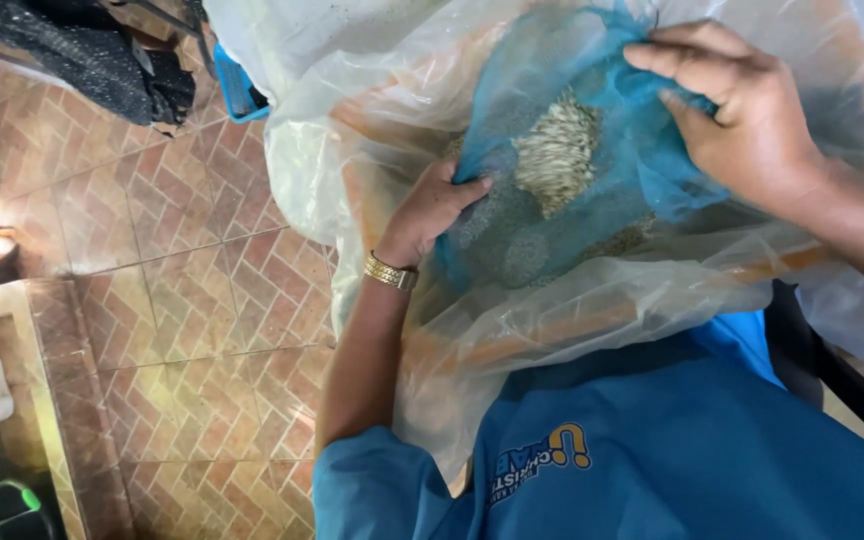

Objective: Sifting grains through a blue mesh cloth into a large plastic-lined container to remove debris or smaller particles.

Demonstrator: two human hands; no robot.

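Hands at work inside a clear plastic bag (pixel 372 150). Left hand (pixel 430 210), at 9 o'clock, pinches the edge of a blue mesh net (pixel 602 200); right hand (pixel 742 110), at 2 o'clock, grips its upper edge. Pale seeds (pixel 557 150) lie at net centre.
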